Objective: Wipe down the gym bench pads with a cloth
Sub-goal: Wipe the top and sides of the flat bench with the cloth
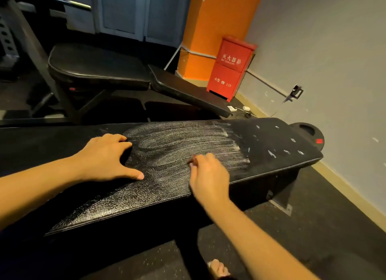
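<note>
Right hand [208, 176] curled, left hand [106, 157] flat, both on bench pad [271, 142]

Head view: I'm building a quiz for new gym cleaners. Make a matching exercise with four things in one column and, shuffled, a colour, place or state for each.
Column one
1 left hand
2 fire extinguisher box
3 weight plate
4 flat bench pad

Column two
A red, beside the orange pillar
B smeared with white streaks
C resting flat, fingers spread
D black, past the pad's right end

Pairs: 1-C, 2-A, 3-D, 4-B
</note>
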Motion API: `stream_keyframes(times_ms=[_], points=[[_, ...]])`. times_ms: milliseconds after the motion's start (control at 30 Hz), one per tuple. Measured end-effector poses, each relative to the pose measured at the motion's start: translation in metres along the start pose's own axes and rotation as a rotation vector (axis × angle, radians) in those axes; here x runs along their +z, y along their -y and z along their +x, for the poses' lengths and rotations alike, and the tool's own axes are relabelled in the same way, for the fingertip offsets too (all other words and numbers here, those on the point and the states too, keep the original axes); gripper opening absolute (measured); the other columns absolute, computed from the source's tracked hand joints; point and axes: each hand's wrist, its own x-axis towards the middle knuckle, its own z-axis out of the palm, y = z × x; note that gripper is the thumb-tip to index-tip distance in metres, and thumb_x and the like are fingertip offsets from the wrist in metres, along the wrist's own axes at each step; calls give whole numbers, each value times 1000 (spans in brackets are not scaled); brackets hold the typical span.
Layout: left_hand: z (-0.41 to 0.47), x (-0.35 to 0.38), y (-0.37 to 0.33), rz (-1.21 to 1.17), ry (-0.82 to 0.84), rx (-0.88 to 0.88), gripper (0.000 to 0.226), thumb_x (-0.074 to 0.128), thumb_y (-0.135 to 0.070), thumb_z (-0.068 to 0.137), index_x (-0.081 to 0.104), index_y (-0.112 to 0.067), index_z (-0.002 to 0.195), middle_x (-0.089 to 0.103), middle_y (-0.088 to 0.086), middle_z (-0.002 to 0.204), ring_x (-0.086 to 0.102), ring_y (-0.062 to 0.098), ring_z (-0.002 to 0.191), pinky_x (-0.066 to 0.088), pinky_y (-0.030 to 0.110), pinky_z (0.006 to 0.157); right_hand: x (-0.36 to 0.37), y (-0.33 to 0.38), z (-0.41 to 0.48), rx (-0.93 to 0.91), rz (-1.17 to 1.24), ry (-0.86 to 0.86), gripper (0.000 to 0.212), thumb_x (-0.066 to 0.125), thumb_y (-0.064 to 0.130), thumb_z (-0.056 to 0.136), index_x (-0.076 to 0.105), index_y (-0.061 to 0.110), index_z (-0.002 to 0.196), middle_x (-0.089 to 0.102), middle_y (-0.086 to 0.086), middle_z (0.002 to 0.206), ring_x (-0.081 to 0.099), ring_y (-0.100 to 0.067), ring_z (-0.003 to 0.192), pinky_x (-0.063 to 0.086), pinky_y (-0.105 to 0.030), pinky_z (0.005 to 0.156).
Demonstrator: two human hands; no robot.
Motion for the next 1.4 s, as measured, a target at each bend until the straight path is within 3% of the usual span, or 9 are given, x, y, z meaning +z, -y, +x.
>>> stream_keyframes(times_ms=[133, 333, 400, 533, 667, 867, 1133, 1333, 1400], points=[[-2, 4, 0, 6, -12, 5, 154, 11, -113, 35, 35, -23, 157, 33, -1, 162, 32, 20, 147, 31, 38, 118, 3, 40, -47, -356, 173, 74, 21, 50, 36, 95, 64, 24, 106, 57, 2, 98, 60, -22, 84, 52, -38, 68], [-5, 8, 3, -8, -14, 6, 155, 7, -114, 35, 36, -23, 157, 33, -1, 162, 32, 19, 147, 30, 39, 119, -11, -133, 25, 367, -74, -17, 21, 54, 32, 98, 71, 28, 110, 64, -6, 109, 65, -33, 100, 53, -39, 79], [-4, 7, 1, -6, -9, -2, 156, 6, -113, 34, 36, -23, 157, 33, -1, 162, 32, 20, 148, 30, 39, 118, -12, -123, 27, 387, -99, -49, 22, 54, 30, 97, 70, 19, 107, 63, -10, 109, 64, -36, 99, 52, -39, 78], [-1, 5, -3, -9, 7, -11, 152, 14, -112, 35, 36, -24, 157, 34, -2, 161, 34, 20, 146, 33, 39, 117, -4, -9, -9, -18, 57, -34, 42, 39, 49, 101, 69, 20, 92, 59, -2, 91, 59, -23, 81, 50, -37, 67], [-1, 6, -1, -9, 0, -3, 148, 15, -111, 39, 35, -26, 158, 33, -4, 161, 33, 18, 146, 31, 38, 117, 1, 7, -20, -364, 118, 19, 28, 47, 40, 99, 70, 26, 104, 60, 4, 94, 60, -18, 82, 50, -33, 67], [-3, 12, 1, -30, 6, 0, 148, 11, -112, 40, 30, -27, 160, 27, -4, 165, 26, 17, 151, 26, 39, 122, 0, -127, 64, 327, -165, -27, 29, 52, 33, 101, 70, 19, 120, 62, -11, 111, 63, -37, 103, 50, -42, 79], [0, 5, 2, 9, -4, 12, 149, 15, -113, 38, 35, -26, 157, 34, -6, 160, 32, 15, 146, 28, 35, 120, 3, 57, 2, -453, 278, 222, 26, 53, 35, 101, 69, 29, 121, 57, 1, 102, 55, -20, 95, 48, -35, 79], [-9, 7, 2, -65, 28, 12, 146, 19, -112, 42, 28, -26, 160, 25, -5, 165, 22, 14, 151, 24, 38, 123, 10, -113, 97, 272, -127, 31, 20, 55, 32, 97, 73, 25, 104, 66, -8, 108, 65, -34, 97, 52, -40, 77], [-9, 5, 0, -73, 35, 10, 146, 20, -111, 42, 28, -26, 160, 25, -6, 165, 22, 14, 151, 24, 38, 123, 15, -89, 94, 271, -157, -50, 20, 57, 25, 95, 72, 20, 107, 65, -10, 109, 63, -34, 99, 50, -40, 77]])
